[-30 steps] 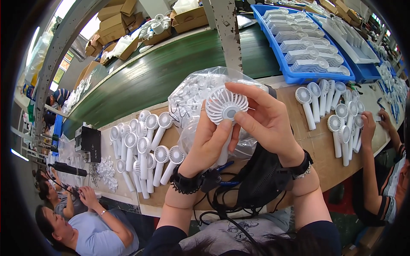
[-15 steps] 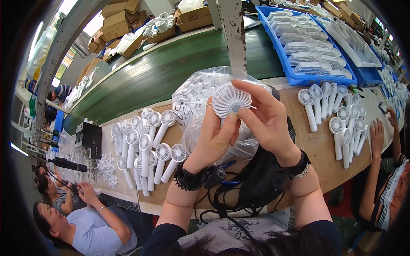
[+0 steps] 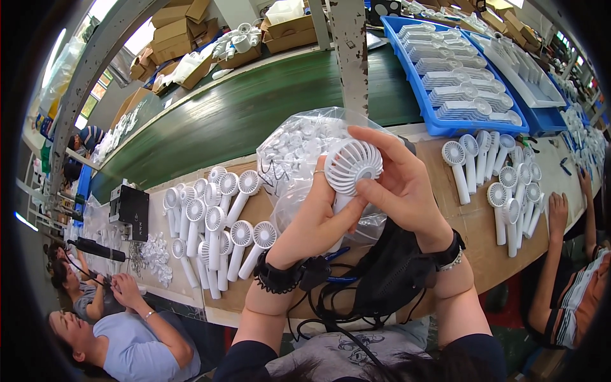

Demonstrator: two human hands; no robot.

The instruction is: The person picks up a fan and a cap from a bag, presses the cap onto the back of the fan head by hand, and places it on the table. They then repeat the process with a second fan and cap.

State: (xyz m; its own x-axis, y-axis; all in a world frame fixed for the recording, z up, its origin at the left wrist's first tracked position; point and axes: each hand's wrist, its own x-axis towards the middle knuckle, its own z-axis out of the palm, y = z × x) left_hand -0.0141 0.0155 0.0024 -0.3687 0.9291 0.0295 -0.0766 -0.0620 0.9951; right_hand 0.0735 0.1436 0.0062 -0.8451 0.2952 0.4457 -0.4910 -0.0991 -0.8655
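Holding a white fan (image 3: 351, 164) above the desk (image 3: 461, 223), the left hand (image 3: 321, 223) has its grip around the handle, the right hand (image 3: 407, 191) the rim; this looks like grille-pressing, next wanting even thumb pressure.

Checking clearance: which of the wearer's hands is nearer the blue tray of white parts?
Right. In view, the right hand is lower left of the blue tray; the left hand is farther left and lower.

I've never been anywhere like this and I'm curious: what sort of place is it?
Most likely a factory assembly line: many matching white handheld fans lie grouped on the workbench, a long green conveyor belt runs alongside, and a blue tray holds rows of white parts.
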